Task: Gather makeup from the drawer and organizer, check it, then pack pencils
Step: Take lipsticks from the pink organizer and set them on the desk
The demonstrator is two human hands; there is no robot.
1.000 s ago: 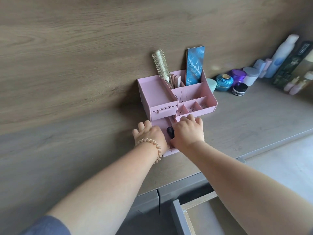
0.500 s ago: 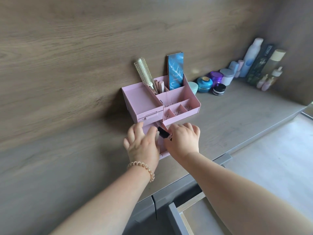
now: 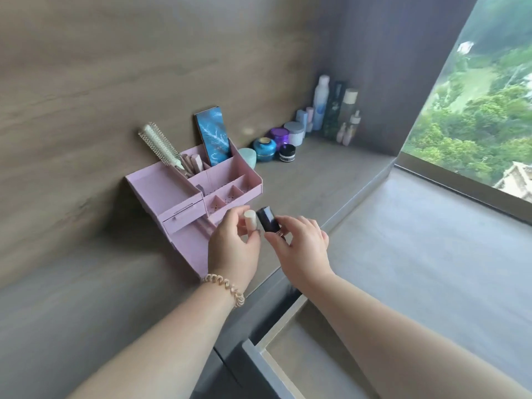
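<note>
the left hand (image 3: pixel 233 249) pinches a small cream-coloured tube (image 3: pixel 251 223) between thumb and fingertips, holding it upright, while the right hand (image 3: pixel 302 249) grips a dark, faceted lipstick case (image 3: pixel 268 223) by its lower end, tilted slightly away. the two items are held side by side and close to touching, lifted above the front edge of the grey counter (image 3: pixel 316 180). a coiled beige hair tie (image 3: pixel 226 287) sits around the left wrist.

just behind the hands stands the pink organizer (image 3: pixel 172 191), set against the wood-grain wall (image 3: pixel 115 67), with its small lower drawer (image 3: pixel 190 246) pulled out toward the person. a round hairbrush (image 3: pixel 159 145) leans in the organizer's back compartment beside several pale sticks (image 3: pixel 193 164), and a blue patterned box (image 3: pixel 213 136) stands upright in the compartment next to them. the small front compartments show only their dotted floors.

to the right of the organizer, along the wall, sit a pale green jar (image 3: pixel 248 157), a blue jar (image 3: pixel 264 148), a purple jar (image 3: pixel 279 136), a black jar (image 3: pixel 287 153) and a grey-lidded jar (image 3: pixel 295 133), then a cluster of tall bottles (image 3: pixel 334 110) in the corner. a window (image 3: pixel 483 96) at far right looks onto green trees. below the counter's edge, a grey cabinet drawer (image 3: pixel 259 367) stands open; what can be seen of its inside is bare.
</note>
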